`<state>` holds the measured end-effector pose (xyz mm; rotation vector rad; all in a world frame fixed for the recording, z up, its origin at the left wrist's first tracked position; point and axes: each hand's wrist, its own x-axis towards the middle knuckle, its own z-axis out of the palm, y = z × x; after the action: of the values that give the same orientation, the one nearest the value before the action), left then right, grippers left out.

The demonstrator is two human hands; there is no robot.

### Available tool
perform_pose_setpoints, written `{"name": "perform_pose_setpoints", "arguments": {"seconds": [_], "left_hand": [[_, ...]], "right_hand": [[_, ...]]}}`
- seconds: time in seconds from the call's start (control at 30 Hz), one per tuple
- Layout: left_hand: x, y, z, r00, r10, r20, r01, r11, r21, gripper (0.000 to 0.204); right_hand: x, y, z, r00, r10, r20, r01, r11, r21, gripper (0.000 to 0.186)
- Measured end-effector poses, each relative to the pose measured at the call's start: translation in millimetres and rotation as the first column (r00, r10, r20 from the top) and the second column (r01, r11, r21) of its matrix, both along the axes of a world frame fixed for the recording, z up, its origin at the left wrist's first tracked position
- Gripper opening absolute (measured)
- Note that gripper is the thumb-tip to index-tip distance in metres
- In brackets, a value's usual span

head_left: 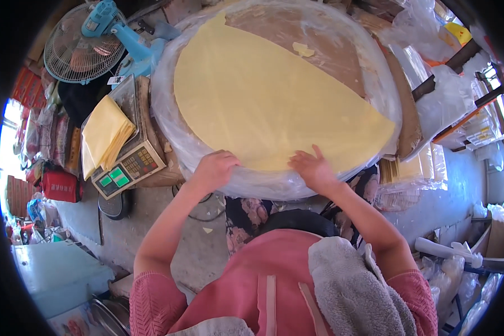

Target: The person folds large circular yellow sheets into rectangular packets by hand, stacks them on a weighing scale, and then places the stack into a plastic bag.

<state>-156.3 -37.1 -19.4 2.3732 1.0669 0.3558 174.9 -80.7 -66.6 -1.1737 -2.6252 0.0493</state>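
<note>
A round table fills the upper middle, its rim wrapped in clear, crinkled plastic that bunches into folds along the near side. Most of its brown top is hidden; a bare patch shows only at the far right, blurred under the film.

Over it lies a thin, pale yellow sheet, smooth and faintly translucent, with a rounded left edge and one long, nearly straight edge slanting from the far left down to the right. Its near edge reaches both hands.

Beyond the table's left side leans a fan with a round wire cage and blue plastic body; its blades are hard to make out. A nubby grey towel hangs at the person's right, cut off below.

A scale stands left of the table, its pan partly covered by a stack of folded yellow sheets, soft and layered at the edges.

The left hand curls at the sheet's near edge — its fingertips are tucked under, so I cannot tell whether they pinch it. The right hand is loosely spread, fingers touching the sheet — no grip visible. A small, jagged yellow scrap lies on the bare patch.
</note>
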Motion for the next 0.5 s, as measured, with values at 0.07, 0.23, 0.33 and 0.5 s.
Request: {"name": "perform_pose_setpoints", "arguments": {"seconds": [0.07,0.23,0.33,0.5], "left_hand": [[-12,3,-6,0.973,0.132,0.188,-0.174,0.957,0.231,0.043],[-29,62,6,0.92,0.3,0.25,-0.369,0.88,0.3,0.085],[-48,101,1,0.873,0.332,0.357,-0.456,0.815,0.357,0.071],[-79,133,-14,0.956,0.264,-0.13,-0.122,0.759,0.64,0.031]], "right_hand": [[10,10,18,0.985,-0.094,-0.147,0.08,0.992,-0.095,0.027],[29,16,94,0.863,-0.337,-0.378,0.308,0.942,-0.135,0.025],[40,1,94,0.954,-0.099,-0.282,0.16,0.967,0.2,0.029],[60,-4,40,0.943,-0.266,-0.2,0.286,0.955,0.082,0.018]]}}
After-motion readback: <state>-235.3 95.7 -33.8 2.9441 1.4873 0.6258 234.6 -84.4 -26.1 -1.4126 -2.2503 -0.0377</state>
